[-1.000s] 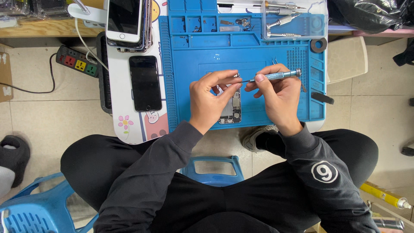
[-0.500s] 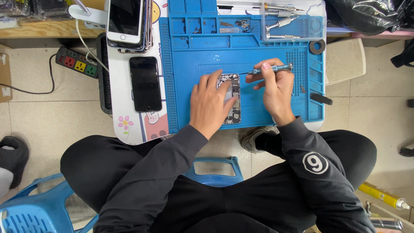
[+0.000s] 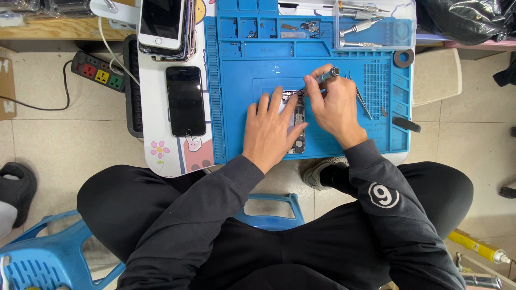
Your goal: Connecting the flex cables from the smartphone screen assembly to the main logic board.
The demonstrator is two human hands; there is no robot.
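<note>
An opened phone body lies on the blue repair mat, its circuit parts showing. My left hand rests flat over its left side and holds it down. My right hand grips a small grey screwdriver, with the tip down at the phone's upper end. Metal tweezers lie on the mat just right of my right hand.
A black phone lies on the white table left of the mat, a stack of phones behind it. A clear tray of screwdrivers and a tape roll sit at the back right. A power strip lies on the floor.
The phone body went from being held up in my hands to lying on the mat. My left hand flattened onto it, and the screwdriver swung from level to pointing down.
</note>
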